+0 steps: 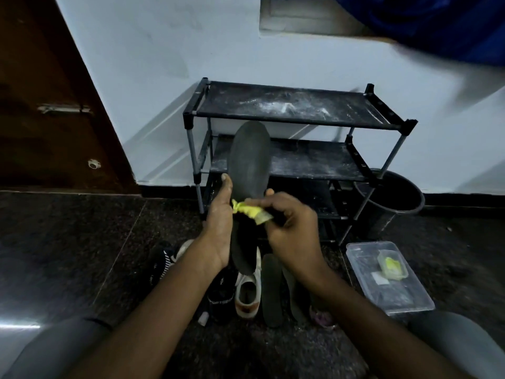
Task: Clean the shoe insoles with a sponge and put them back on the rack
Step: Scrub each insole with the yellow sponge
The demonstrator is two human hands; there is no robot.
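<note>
While the right hand [289, 222] curls its fingers tightly around a crumpled yellow sponge [252, 212] at the centre of the frame, it presses that sponge against the middle of a dark insole [250, 160]. Just to the left, the left hand [218, 214] grips the insole by its edge, thumb laid up along the side, holding it upright with the toe pointing up.

To clean well, the left hand should probably brace the insole from behind so it does not flex. The sponge can then travel in long strokes over the whole face.

Below the hands, two more insoles [272, 291] lie on the dark floor beside a white shoe [247, 294]. Behind, in the upper middle, stands the black rack [300, 105], its shelves dusty. At lower right sits a clear plastic box [396, 294] holding another yellow sponge [392, 265].
</note>
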